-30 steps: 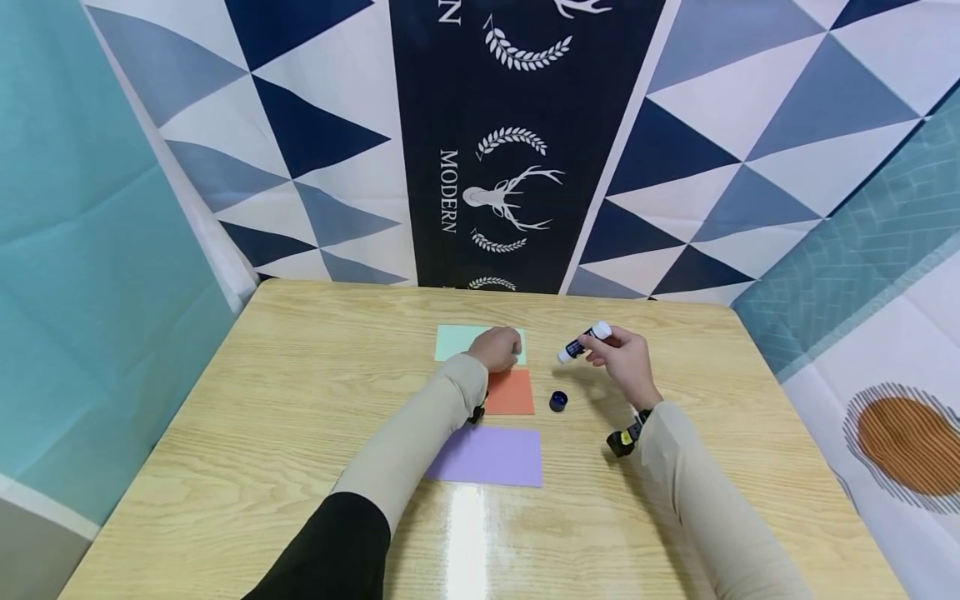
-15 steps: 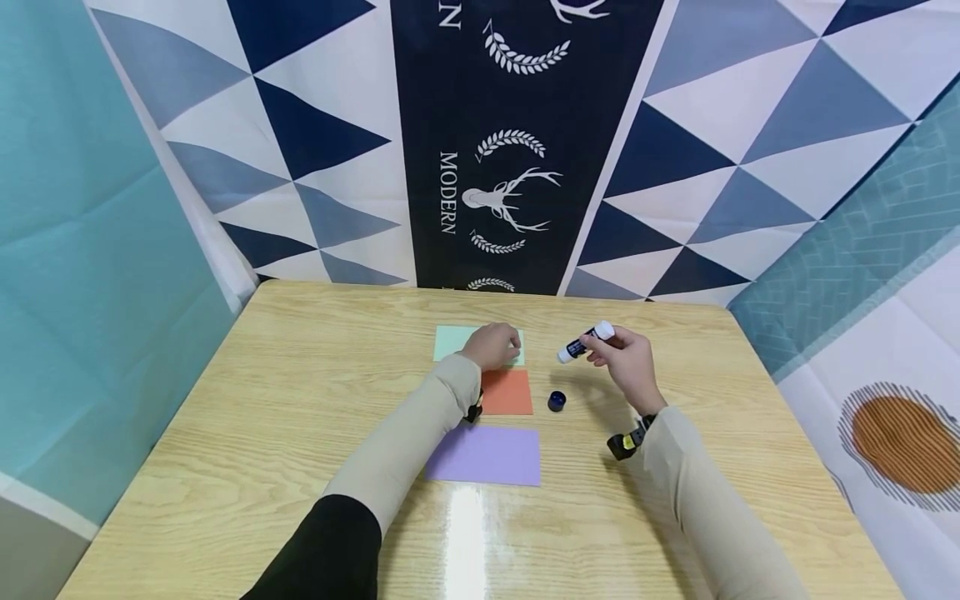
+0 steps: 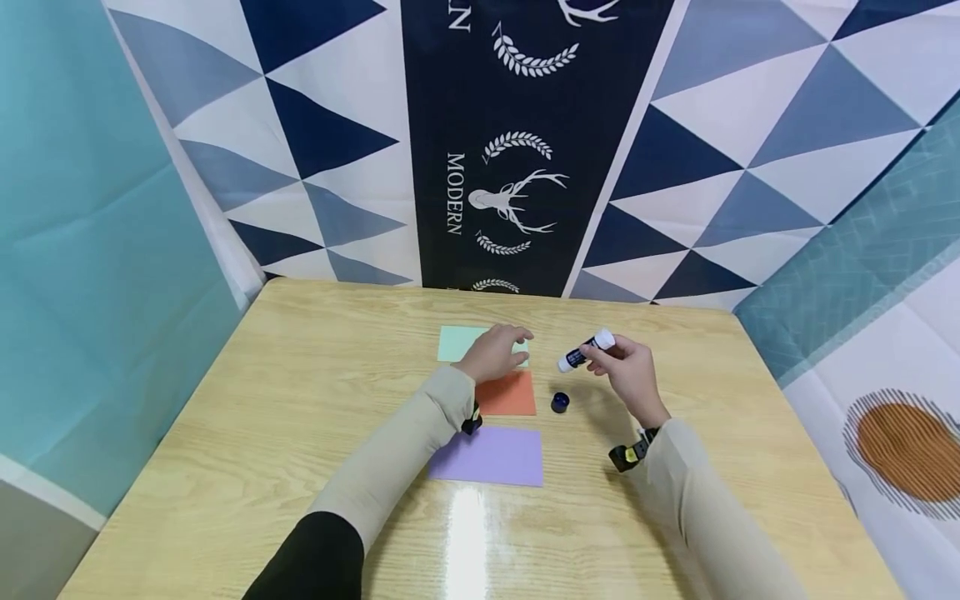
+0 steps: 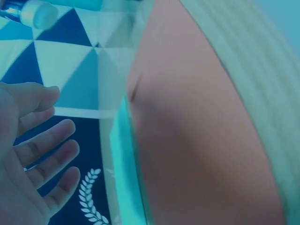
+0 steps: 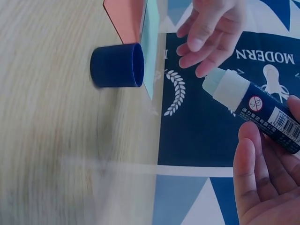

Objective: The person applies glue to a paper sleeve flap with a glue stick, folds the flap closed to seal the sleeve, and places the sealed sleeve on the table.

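Your right hand (image 3: pixel 633 375) pinched the glue stick (image 5: pixel 260 108), its bare tip (image 5: pixel 213 80) to the left; the cap (image 3: pixel 560 402) was leftward and nearer you. Under your left hand (image 3: pixel 491 354), fingers loosely apart, was green paper (image 3: pixel 457 342). A light, steady pinch seemed best.

1 mint paper sheet (image 3: pixel 458 342), 1 orange paper sheet (image 3: pixel 512 395), 1 purple paper sheet (image 3: pixel 491 457), so 3 total. 1 glue stick (image 3: pixel 577 357), 1 dark blue cap (image 3: pixel 560 402). 1 left hand (image 3: pixel 493 352), 1 right hand (image 3: pixel 633 377). Black wrist cameras (image 3: pixel 624 457): 2, left and right. 1 wood-grain tabletop (image 3: pixel 300 400).
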`<act>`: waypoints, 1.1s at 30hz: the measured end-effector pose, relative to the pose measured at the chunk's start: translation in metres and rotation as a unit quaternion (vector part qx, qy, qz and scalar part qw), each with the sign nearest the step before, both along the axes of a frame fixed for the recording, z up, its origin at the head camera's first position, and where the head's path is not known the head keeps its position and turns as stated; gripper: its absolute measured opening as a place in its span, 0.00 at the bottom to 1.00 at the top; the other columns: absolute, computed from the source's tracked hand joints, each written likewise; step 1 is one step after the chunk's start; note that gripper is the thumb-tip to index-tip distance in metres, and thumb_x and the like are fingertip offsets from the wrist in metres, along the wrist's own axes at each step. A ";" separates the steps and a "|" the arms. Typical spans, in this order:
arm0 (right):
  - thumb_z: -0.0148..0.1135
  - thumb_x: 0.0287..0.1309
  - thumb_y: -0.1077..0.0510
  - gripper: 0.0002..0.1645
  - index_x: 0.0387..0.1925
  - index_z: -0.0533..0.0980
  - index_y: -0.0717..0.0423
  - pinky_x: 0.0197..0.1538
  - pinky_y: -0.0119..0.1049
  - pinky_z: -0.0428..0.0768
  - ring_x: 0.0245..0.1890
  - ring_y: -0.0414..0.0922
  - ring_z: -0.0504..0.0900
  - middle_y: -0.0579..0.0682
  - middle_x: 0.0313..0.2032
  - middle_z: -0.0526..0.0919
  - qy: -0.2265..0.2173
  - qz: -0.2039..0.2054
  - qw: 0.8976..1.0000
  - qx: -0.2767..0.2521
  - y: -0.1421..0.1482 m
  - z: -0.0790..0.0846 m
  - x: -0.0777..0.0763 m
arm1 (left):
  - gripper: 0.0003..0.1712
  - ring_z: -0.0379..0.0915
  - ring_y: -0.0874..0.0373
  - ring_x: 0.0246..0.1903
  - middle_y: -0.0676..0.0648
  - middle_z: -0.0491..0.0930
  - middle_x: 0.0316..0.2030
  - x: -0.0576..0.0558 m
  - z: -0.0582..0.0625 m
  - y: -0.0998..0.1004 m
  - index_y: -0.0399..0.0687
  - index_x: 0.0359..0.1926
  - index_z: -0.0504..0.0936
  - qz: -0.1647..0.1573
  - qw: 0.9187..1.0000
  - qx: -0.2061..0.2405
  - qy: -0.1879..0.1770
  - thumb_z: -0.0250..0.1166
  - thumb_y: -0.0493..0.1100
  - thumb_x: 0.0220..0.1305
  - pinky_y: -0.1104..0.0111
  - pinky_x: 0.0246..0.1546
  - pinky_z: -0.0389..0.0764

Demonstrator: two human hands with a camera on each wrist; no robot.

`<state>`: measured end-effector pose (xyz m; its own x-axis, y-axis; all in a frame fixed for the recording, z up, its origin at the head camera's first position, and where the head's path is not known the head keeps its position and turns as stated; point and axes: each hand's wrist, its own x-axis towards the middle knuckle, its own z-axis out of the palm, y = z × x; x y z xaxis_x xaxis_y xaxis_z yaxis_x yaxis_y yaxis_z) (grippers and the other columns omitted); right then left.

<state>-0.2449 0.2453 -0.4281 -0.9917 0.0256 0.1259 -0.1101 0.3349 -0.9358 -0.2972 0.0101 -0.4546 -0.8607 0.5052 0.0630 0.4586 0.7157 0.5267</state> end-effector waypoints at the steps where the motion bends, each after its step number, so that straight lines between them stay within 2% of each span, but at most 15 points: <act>1: 0.68 0.59 0.55 0.19 0.41 0.79 0.70 0.30 0.29 0.83 0.22 0.36 0.83 0.33 0.23 0.83 0.001 0.001 1.000 -0.001 -0.001 0.000 0.001 | 0.22 0.71 0.52 0.57 0.47 0.80 0.54 0.003 0.002 -0.001 0.48 0.62 0.75 -0.005 1.000 -0.001 -0.003 0.60 0.45 0.70 0.61 0.58 0.74; 6: 0.68 0.59 0.54 0.20 0.41 0.79 0.71 0.31 0.28 0.83 0.23 0.35 0.82 0.32 0.23 0.83 0.009 0.015 1.000 -0.001 -0.009 0.002 0.008 | 0.22 0.69 0.52 0.60 0.49 0.78 0.58 0.018 0.009 -0.007 0.52 0.63 0.74 -0.021 1.000 -0.013 -0.018 0.59 0.47 0.71 0.60 0.62 0.71; 12: 0.69 0.58 0.54 0.19 0.40 0.80 0.69 0.31 0.29 0.82 0.24 0.35 0.82 0.35 0.24 0.83 0.026 0.031 0.999 0.019 -0.016 0.006 0.018 | 0.22 0.67 0.53 0.63 0.50 0.76 0.60 0.035 0.017 -0.011 0.52 0.64 0.74 -0.017 0.999 0.003 -0.032 0.57 0.44 0.71 0.61 0.65 0.69; 19: 0.69 0.58 0.55 0.16 0.38 0.81 0.66 0.32 0.33 0.83 0.26 0.42 0.83 0.53 0.26 0.85 0.024 0.045 0.998 0.033 -0.019 0.000 0.031 | 0.25 0.65 0.54 0.65 0.51 0.72 0.64 0.055 0.021 -0.016 0.53 0.67 0.71 -0.027 0.997 0.031 -0.060 0.57 0.42 0.69 0.60 0.66 0.69; 24: 0.70 0.57 0.55 0.16 0.37 0.81 0.66 0.32 0.33 0.83 0.26 0.41 0.82 0.43 0.25 0.84 0.020 0.048 0.998 0.034 -0.021 -0.003 0.040 | 0.28 0.65 0.54 0.66 0.51 0.72 0.64 0.069 0.020 -0.021 0.52 0.67 0.70 -0.037 0.995 0.070 -0.065 0.57 0.44 0.66 0.59 0.66 0.68; 27: 0.70 0.56 0.55 0.16 0.37 0.82 0.65 0.32 0.33 0.82 0.25 0.39 0.80 0.38 0.25 0.82 0.016 0.050 0.998 0.037 -0.023 -0.004 0.046 | 0.28 0.66 0.54 0.65 0.51 0.73 0.64 0.077 0.018 -0.024 0.52 0.67 0.70 -0.043 0.994 0.076 -0.058 0.58 0.48 0.66 0.59 0.65 0.69; 33: 0.71 0.55 0.56 0.13 0.36 0.82 0.64 0.29 0.31 0.79 0.23 0.34 0.77 0.40 0.25 0.81 0.016 0.069 0.997 0.043 -0.028 -0.006 0.058 | 0.30 0.63 0.52 0.68 0.49 0.72 0.66 0.089 0.014 -0.024 0.49 0.65 0.72 -0.052 0.995 0.079 -0.044 0.62 0.54 0.66 0.55 0.69 0.65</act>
<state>-0.1865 0.2176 -0.4341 -0.9805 -0.1238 0.1528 -0.1899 0.3941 -0.8992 -0.2085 -0.0141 -0.4408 -0.8096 0.5821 0.0755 0.4735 0.5716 0.6702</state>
